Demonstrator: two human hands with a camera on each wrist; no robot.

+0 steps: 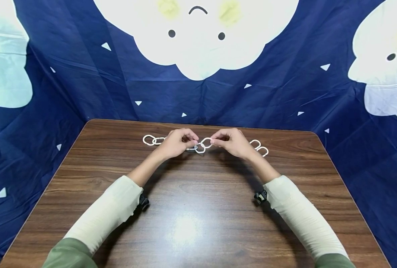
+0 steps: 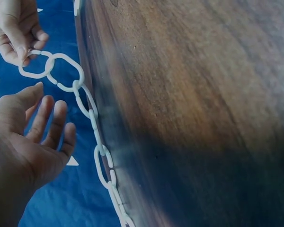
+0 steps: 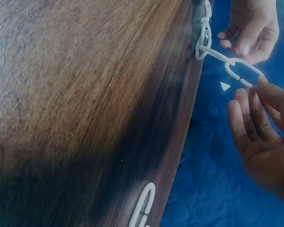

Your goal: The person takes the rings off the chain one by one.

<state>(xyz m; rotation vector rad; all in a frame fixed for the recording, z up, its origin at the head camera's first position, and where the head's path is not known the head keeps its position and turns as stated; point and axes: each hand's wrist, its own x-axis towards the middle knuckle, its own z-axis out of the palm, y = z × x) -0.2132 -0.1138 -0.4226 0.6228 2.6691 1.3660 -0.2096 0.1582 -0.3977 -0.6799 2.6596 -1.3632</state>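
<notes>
A chain of white plastic links (image 2: 95, 133) runs along the table's far edge. My right hand (image 1: 233, 142) pinches the end link (image 2: 33, 77) between thumb and fingertips, holding it raised with the neighbouring link hooked through it. My left hand (image 1: 176, 143) is close beside these links, its fingers loosely bent and apart from them in the left wrist view. The chain continues under and past my left hand, with its far links lying on the table to the left. My left palm hides part of it in the head view.
Right of my right hand, loose white links (image 1: 254, 140) lie on the brown wooden table (image 1: 198, 193). Behind the table's far edge hangs a dark blue cloth (image 1: 202, 100) with cloud shapes. Both forearms wear pale sleeves with small wrist cameras (image 1: 260, 197).
</notes>
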